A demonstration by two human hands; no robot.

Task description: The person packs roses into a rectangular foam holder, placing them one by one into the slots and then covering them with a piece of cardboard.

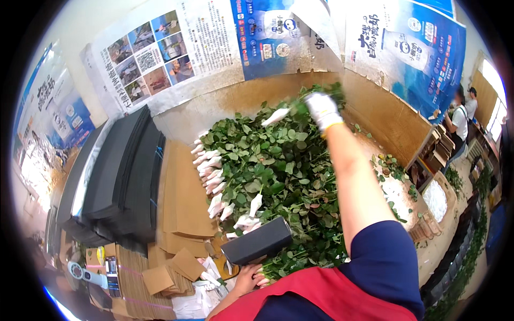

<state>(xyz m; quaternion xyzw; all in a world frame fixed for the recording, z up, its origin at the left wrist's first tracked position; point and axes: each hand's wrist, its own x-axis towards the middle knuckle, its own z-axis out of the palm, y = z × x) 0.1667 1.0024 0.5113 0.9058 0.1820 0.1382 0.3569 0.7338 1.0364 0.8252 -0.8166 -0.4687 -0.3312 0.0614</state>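
A large heap of leafy rose stems [273, 160] lies before me, many of the flower heads wrapped in white sleeves [211, 162] and facing left. My right hand [321, 107], in a white glove with a yellow cuff, reaches to the far side of the heap among blurred leaves. One wrapped flower [276, 116] lies just left of it. My left hand [248, 277] is bare and low in the view, its fingers curled around a few pale flower heads [262, 278]. Directly above that hand, a dark grey box [257, 240] rests at the near edge of the heap.
Stacked dark grey boards [116, 168] and brown cardboard sheets [188, 192] stand at left. Small cardboard pieces [172, 277] and white strips [196, 301] lie near my left arm. Cardboard walls [381, 116] bound the heap's back and right. Two people [457, 118] stand far right.
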